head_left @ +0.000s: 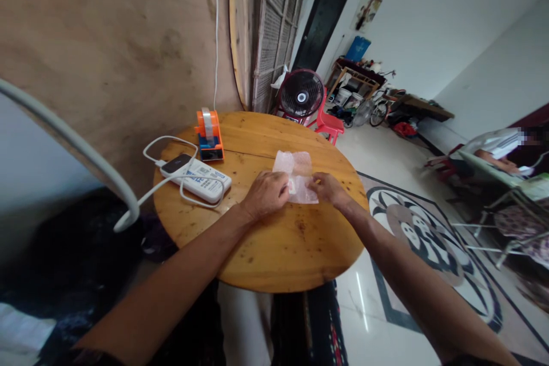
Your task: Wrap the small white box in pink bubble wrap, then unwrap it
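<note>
Apparently, right hand (328, 187) pinches clear wrap (303, 164); left hand (268, 191) touches it, grip unclear; light, even tension best limits creasing.

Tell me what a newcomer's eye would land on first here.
Probably the bright orange tape dispenser at the far left of the round wooden table. Next, the two hands on a sheet of translucent wrap mid-table, then the dark round fan beyond the table's far edge.

On the white power bank (201, 179) there is blue and dark printing, but it is too blurred for reading.
</note>
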Tool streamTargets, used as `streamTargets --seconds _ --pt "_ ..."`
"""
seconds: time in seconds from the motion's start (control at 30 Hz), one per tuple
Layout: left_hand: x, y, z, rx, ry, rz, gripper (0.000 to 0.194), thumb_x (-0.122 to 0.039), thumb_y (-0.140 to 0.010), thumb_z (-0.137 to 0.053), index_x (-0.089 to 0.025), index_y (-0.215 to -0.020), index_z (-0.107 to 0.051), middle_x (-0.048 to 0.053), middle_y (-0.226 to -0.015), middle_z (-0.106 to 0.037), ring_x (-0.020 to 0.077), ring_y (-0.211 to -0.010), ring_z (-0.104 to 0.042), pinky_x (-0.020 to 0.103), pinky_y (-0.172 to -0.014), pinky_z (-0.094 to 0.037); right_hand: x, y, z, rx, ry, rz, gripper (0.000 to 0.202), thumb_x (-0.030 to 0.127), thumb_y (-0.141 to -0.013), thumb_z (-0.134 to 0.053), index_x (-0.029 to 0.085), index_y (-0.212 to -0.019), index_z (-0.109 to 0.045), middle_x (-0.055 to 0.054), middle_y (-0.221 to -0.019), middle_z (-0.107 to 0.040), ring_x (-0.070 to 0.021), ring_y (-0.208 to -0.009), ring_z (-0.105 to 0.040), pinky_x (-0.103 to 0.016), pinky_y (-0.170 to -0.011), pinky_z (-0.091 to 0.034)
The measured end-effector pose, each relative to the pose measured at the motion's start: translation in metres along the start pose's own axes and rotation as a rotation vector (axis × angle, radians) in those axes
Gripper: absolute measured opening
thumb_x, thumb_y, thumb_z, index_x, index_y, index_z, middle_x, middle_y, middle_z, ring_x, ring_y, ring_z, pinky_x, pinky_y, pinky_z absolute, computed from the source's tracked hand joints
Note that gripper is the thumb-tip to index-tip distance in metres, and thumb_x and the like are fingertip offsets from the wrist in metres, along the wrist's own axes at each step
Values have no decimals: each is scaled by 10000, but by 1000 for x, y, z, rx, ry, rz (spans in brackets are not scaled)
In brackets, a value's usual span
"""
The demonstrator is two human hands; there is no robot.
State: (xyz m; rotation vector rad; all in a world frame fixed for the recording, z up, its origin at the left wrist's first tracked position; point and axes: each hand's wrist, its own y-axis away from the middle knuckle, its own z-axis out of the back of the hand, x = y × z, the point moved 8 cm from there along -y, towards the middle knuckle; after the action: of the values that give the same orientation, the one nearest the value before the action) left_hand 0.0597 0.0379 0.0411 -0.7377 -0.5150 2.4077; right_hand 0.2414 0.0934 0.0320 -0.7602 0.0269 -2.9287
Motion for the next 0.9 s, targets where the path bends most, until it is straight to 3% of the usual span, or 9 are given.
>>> streamTargets --seconds 0.27,0.53,0.77,0.9 --pt "-1 0 -1 3 -31 -3 91 -201 -861 -451 -194 -827 -535 69 -882 -678 224 -852 -607 354 -809 -412 -7 4 -14 -58 -65 -34 161 261 -692 -577 193 -575 -492 39 -553 -482 -102 -525 -434 -231 -510 -299" --pt "0 0 -3 15 -42 8 96 -217 -866 -467 -193 -850 -559 68 -896 -689 227 -871 -618 351 -821 -418 -4 9 -16 -144 -171 -25 97 265 -658 -548 208 -714 -494 40 -621 -518 -113 -566 -476 -228 -534 -365" --pt "-3 2 -3 24 26 -81 327 -223 -927 -428 -226 -1207 -596 60 -1076 -693 215 -1007 -624 355 -896 -419 1 20 -20 -71 -553 -167 532 242 -632 -561 234 -1144 -414 93 -628 -494 -109 -457 -458 -223 -428 -382" --pt "-1 3 -5 48 -36 -92 304 -236 -933 -432 -257 -1123 -668 65 -1054 -677 218 -987 -625 360 -896 -428 18 25 -18 -42 -683 -205 699 216 -645 -616 217 -1293 -355 79 -646 -524 -124 -480 -516 -231 -410 -421"
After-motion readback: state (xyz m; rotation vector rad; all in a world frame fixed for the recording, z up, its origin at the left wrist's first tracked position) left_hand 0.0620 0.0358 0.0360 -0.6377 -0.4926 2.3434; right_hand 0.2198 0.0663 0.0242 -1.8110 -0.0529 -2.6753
